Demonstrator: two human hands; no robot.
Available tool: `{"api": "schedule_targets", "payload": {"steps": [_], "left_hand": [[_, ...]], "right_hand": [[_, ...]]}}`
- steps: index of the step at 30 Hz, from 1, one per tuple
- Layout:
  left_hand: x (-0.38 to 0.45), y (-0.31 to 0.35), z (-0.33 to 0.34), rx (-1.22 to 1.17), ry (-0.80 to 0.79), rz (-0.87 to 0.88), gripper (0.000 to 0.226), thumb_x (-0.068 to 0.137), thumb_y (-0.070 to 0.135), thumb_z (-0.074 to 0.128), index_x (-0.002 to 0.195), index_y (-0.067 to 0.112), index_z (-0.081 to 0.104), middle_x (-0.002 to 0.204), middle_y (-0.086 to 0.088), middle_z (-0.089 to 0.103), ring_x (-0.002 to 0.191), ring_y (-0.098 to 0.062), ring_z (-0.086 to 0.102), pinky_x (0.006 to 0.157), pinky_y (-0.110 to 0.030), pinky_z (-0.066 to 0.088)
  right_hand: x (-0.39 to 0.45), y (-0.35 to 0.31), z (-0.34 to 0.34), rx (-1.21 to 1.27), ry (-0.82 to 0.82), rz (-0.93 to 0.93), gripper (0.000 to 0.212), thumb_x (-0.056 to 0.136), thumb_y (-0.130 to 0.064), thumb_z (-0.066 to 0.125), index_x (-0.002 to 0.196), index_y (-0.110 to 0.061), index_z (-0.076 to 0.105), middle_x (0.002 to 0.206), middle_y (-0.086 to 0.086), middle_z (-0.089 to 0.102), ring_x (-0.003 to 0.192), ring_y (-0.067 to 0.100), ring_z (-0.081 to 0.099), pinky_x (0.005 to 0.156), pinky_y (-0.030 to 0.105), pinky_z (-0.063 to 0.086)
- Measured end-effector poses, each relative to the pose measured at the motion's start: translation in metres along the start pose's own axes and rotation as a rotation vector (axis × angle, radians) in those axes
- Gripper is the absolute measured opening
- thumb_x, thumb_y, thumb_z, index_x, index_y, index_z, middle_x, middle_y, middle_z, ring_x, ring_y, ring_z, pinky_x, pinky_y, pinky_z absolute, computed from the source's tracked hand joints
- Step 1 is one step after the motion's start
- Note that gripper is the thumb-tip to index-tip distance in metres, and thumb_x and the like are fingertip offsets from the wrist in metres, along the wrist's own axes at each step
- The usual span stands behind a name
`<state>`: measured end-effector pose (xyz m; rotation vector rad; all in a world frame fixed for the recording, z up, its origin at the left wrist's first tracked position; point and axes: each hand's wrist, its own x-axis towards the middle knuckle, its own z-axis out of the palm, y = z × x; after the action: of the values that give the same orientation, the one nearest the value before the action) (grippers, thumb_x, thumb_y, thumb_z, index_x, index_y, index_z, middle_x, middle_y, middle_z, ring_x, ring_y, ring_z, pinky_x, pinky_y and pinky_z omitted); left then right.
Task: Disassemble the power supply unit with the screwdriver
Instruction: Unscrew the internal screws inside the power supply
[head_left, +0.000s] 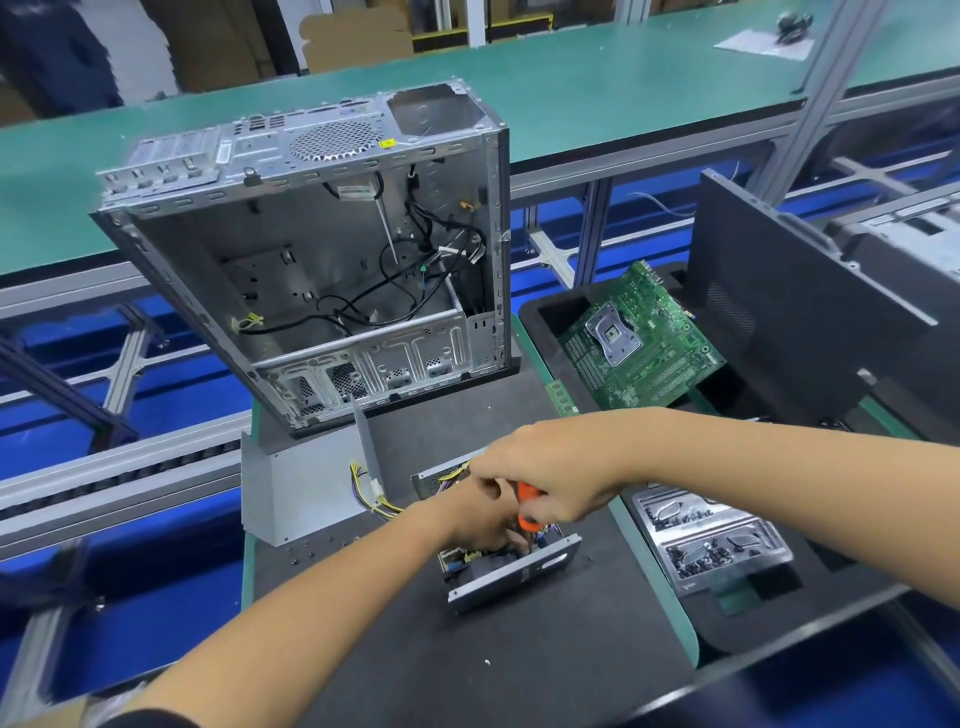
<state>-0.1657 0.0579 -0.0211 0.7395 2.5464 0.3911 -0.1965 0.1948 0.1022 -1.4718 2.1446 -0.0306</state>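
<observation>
The opened power supply unit (511, 569) lies on the black mat, its circuit board and grey metal wall showing. My right hand (545, 475) grips the orange-handled screwdriver (527, 506), which points down into the unit. My left hand (475, 514) reaches into the unit beside the screwdriver, its fingers curled and partly hidden; what they hold cannot be made out. The unit's grey metal cover (301, 483) stands apart to the left, with the yellow wire bundle (379, 496) trailing beside it.
An empty computer case (322, 249) stands open behind the work mat (467, 649). A green motherboard (641, 340) lies in a black tray at right, next to a dark side panel (789, 312). A metal tray of screws (706, 535) sits at right.
</observation>
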Motion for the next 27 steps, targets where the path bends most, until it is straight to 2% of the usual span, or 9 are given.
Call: {"api": "schedule_targets", "payload": {"steps": [4, 7, 9, 13, 16, 19, 22, 24, 27], "left_hand": [[0.000, -0.001, 0.003, 0.076, -0.091, -0.081, 0.042, 0.095, 0.035, 0.053, 0.124, 0.004, 0.055, 0.127, -0.017, 0.055, 0.123, -0.029, 0.045, 0.098, -0.028, 0.032], [0.003, 0.001, 0.000, 0.011, -0.034, -0.011, 0.020, 0.089, 0.020, 0.061, 0.105, 0.007, 0.063, 0.110, -0.012, 0.064, 0.106, -0.027, 0.054, 0.085, -0.024, 0.040], [0.001, 0.003, -0.001, 0.027, 0.010, 0.004, 0.015, 0.088, 0.021, 0.063, 0.097, 0.010, 0.063, 0.103, -0.007, 0.064, 0.096, -0.021, 0.050, 0.071, -0.016, 0.030], [-0.001, 0.004, -0.003, 0.008, -0.012, -0.018, 0.013, 0.088, 0.019, 0.061, 0.098, 0.010, 0.062, 0.100, -0.010, 0.059, 0.092, -0.020, 0.046, 0.068, -0.016, 0.026], [-0.002, 0.002, -0.001, 0.029, -0.098, -0.042, 0.016, 0.091, 0.016, 0.050, 0.101, 0.008, 0.060, 0.101, -0.013, 0.057, 0.101, -0.029, 0.050, 0.076, -0.021, 0.032], [-0.002, 0.004, -0.003, 0.009, -0.112, -0.071, 0.022, 0.092, 0.014, 0.049, 0.109, 0.004, 0.058, 0.113, -0.016, 0.058, 0.109, -0.029, 0.050, 0.085, -0.023, 0.036], [0.000, 0.007, -0.005, -0.026, -0.040, -0.014, 0.022, 0.090, 0.017, 0.060, 0.109, 0.007, 0.066, 0.114, -0.007, 0.064, 0.112, -0.017, 0.046, 0.079, -0.007, 0.031], [0.002, 0.008, -0.005, -0.011, -0.017, 0.004, 0.025, 0.089, 0.025, 0.064, 0.110, 0.011, 0.067, 0.115, -0.003, 0.064, 0.111, -0.014, 0.041, 0.077, -0.006, 0.026], [0.001, 0.007, -0.005, -0.033, -0.061, -0.025, 0.028, 0.090, 0.028, 0.063, 0.112, 0.012, 0.067, 0.116, -0.006, 0.064, 0.111, -0.022, 0.052, 0.087, -0.023, 0.039]], "right_hand": [[-0.004, -0.005, 0.002, 0.130, -0.019, -0.026, 0.028, 0.072, -0.003, 0.063, 0.089, -0.017, 0.045, 0.083, 0.002, 0.053, 0.077, 0.024, 0.050, 0.065, 0.037, 0.043], [-0.002, -0.004, 0.007, -0.105, 0.057, 0.103, 0.019, 0.094, -0.036, 0.049, 0.093, -0.018, 0.044, 0.085, 0.008, 0.056, 0.071, 0.027, 0.047, 0.061, 0.035, 0.037], [0.000, -0.003, 0.009, -0.236, 0.049, 0.157, 0.033, 0.103, -0.041, 0.032, 0.102, -0.013, 0.048, 0.092, 0.015, 0.060, 0.072, 0.031, 0.047, 0.064, 0.038, 0.042], [0.000, -0.001, 0.005, -0.088, 0.012, 0.065, 0.014, 0.095, -0.023, 0.049, 0.105, -0.014, 0.049, 0.091, 0.010, 0.057, 0.078, 0.028, 0.052, 0.068, 0.039, 0.047], [-0.004, -0.004, -0.002, 0.117, -0.023, -0.039, 0.029, 0.075, 0.003, 0.056, 0.093, -0.018, 0.046, 0.084, 0.000, 0.056, 0.079, 0.023, 0.050, 0.060, 0.029, 0.038], [-0.006, -0.006, 0.002, 0.121, -0.007, -0.026, 0.026, 0.079, -0.009, 0.065, 0.093, -0.018, 0.045, 0.085, -0.001, 0.054, 0.076, 0.020, 0.049, 0.061, 0.029, 0.035], [-0.004, -0.007, 0.009, -0.359, 0.096, 0.167, 0.026, 0.101, -0.039, 0.039, 0.104, -0.014, 0.046, 0.098, 0.011, 0.061, 0.075, 0.029, 0.053, 0.063, 0.035, 0.040], [-0.001, -0.004, 0.012, -0.442, 0.119, 0.187, 0.027, 0.104, -0.033, 0.035, 0.109, -0.010, 0.047, 0.101, 0.015, 0.061, 0.080, 0.033, 0.057, 0.064, 0.038, 0.044], [-0.001, 0.000, 0.004, -0.095, 0.046, 0.063, 0.017, 0.087, -0.009, 0.054, 0.102, -0.013, 0.047, 0.098, 0.006, 0.054, 0.085, 0.029, 0.054, 0.066, 0.034, 0.040]]}}
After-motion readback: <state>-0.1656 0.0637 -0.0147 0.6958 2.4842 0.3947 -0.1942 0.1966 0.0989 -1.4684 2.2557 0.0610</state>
